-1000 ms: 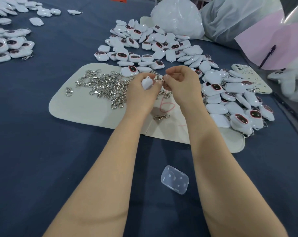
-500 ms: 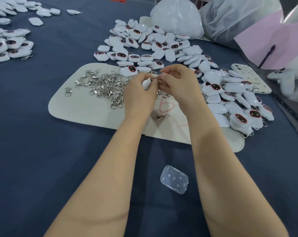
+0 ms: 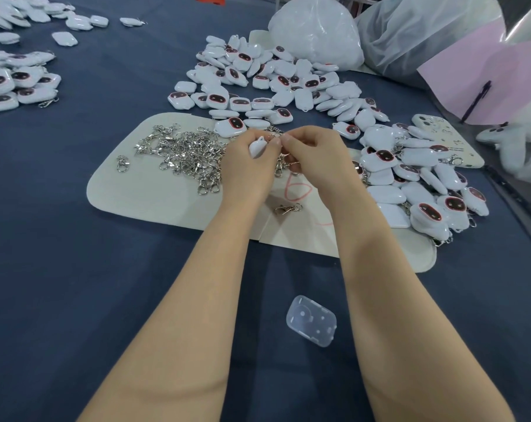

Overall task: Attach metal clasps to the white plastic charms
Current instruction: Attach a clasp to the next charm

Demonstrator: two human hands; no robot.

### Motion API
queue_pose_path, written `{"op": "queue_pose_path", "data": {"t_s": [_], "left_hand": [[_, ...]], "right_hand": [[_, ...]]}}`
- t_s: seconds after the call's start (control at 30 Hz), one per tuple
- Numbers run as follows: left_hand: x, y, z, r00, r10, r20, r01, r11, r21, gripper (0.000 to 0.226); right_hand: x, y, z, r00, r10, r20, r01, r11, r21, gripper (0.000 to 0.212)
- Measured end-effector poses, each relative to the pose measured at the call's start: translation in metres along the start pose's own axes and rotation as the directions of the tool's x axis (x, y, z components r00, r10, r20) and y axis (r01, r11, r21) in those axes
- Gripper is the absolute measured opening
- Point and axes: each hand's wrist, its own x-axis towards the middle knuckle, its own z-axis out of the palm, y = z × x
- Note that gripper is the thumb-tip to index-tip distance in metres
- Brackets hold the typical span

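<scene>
Two hands meet above the far part of a pale felt mat (image 3: 142,196) laid on a dark blue cloth (image 3: 75,284).

Left hand (image 3: 247,166): fingers curled round one white charm (image 3: 257,146), held clear of the mat, its upper end turned toward the other hand.

Right hand (image 3: 312,150): thumb and forefinger pinched narrow on a metal clasp (image 3: 274,136). Only a small bright part shows at the fingertips, touching the charm's upper end. Whether its ring has passed through the charm's eyelet is too small to tell.

Stock:
- Heap of loose clasps (image 3: 185,150), on the mat just left of the hands.
- Single stray clasp (image 3: 287,208), on the mat between the wrists.
- Heap of charms (image 3: 273,77), beyond the mat.
- Further charms (image 3: 416,184), right of the hands, several with clasps showing.
- Clear plastic case (image 3: 311,320), on the cloth between the forearms.

Step in hand, as judged: joining one clasp to the held charm, at the point of threading.

Next move calls for a steady left-hand hold and fine fingertip work from the right, to lead the ring fully through the eyelet and see it closed. The finished piece probably then goes with the clasped charms on the right.
</scene>
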Motion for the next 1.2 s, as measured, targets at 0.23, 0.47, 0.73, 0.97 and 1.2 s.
{"op": "queue_pose_path", "data": {"t_s": [0.23,0.47,0.73,0.97,1.2], "left_hand": [[-0.0028,-0.0022,0.0016,0.996,0.093,0.015,-0.094,0.972,0.216,0.021],[0.0005,-0.0037,-0.001,0.994,0.11,-0.019,-0.102,0.962,0.255,0.014],[-0.0003,-0.0055,-0.0013,0.998,0.059,-0.004,-0.055,0.94,0.335,0.014],[-0.0029,-0.003,-0.0003,0.996,0.091,-0.024,-0.076,0.931,0.356,0.014],[-0.0028,-0.0027,0.0009,0.992,0.109,-0.067,-0.087,0.957,0.278,0.01]], "right_hand": [[0.0007,0.0004,0.0031,0.974,-0.224,-0.034,0.201,0.921,-0.333,0.013],[-0.0015,0.004,0.0019,0.98,-0.181,0.087,0.201,0.886,-0.418,0.014],[-0.0016,0.0052,0.0061,0.991,-0.103,0.083,0.128,0.905,-0.407,0.01],[-0.0041,0.0015,0.0036,0.994,-0.092,0.063,0.108,0.932,-0.346,0.016],[-0.0022,-0.0009,0.0025,0.997,-0.068,0.021,0.071,0.975,-0.21,0.017]]}}
